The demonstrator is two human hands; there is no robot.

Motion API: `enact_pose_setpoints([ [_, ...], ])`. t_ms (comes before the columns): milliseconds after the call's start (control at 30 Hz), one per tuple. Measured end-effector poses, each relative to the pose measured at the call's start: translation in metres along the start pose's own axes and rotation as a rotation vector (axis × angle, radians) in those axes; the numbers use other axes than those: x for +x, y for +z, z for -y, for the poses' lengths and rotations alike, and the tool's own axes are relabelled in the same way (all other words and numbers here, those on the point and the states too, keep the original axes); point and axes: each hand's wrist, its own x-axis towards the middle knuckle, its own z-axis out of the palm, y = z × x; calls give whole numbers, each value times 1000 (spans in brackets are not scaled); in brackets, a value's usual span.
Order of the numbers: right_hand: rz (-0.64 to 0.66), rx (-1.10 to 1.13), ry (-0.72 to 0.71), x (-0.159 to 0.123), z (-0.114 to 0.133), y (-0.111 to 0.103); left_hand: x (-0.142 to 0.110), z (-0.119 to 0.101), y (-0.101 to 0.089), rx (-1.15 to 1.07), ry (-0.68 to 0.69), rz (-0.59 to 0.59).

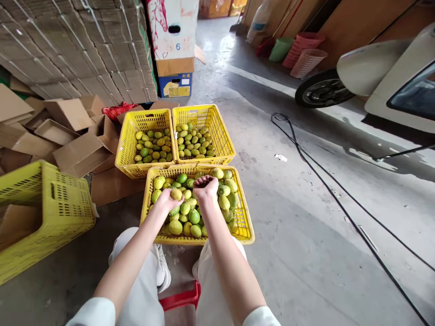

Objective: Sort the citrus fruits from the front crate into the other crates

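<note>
My left hand (pixel 166 201) is closed round a yellow lemon (pixel 176 194), held over the near yellow crate (pixel 245 222). Beside it on the right, my right hand (pixel 205 186) hovers above the same crate with its fingers curled in. Whatever lies inside those fingers, if anything, is hidden. Green and yellow lemons (pixel 195 216) fill much of this crate, with larger pale green ones along its right side. Behind it, two more yellow crates touch side by side: the left crate (pixel 126 142) and the right crate (pixel 222 133) both contain smaller yellow-green fruit.
At the left stands another yellow crate (pixel 70 222) with cardboard inside. Loose cardboard boxes (pixel 76 149) lie behind it, below stacked flattened cartons (pixel 84 50). A black cable (pixel 326 185) crosses the floor at right, near a white vehicle (pixel 390 77). A red stool (pixel 180 299) is under me.
</note>
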Motion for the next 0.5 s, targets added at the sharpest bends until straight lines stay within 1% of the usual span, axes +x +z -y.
enact_pose_setpoints([
  [67,-12,40,-2,-3,9,-1,-9,-8,30,11,48,78],
  [133,-21,70,5,-8,17,-2,-20,-19,58,15,89,206],
  [167,-24,82,10,-10,21,-3,-25,-25,69,17,114,279],
  [233,-32,100,18,-13,28,-4,-30,-35,80,33,241,499],
  [267,-36,109,19,-14,32,-6,-29,-38,80,58,307,566],
  [300,-39,118,19,-15,36,-7,-25,-39,77,97,367,602],
  [333,-42,128,18,-15,41,-8,-19,-38,72,146,411,598],
  [400,-52,151,19,-16,49,-11,0,-29,54,241,447,488],
  [500,-68,187,23,-16,63,-16,36,-5,20,282,428,389],
])
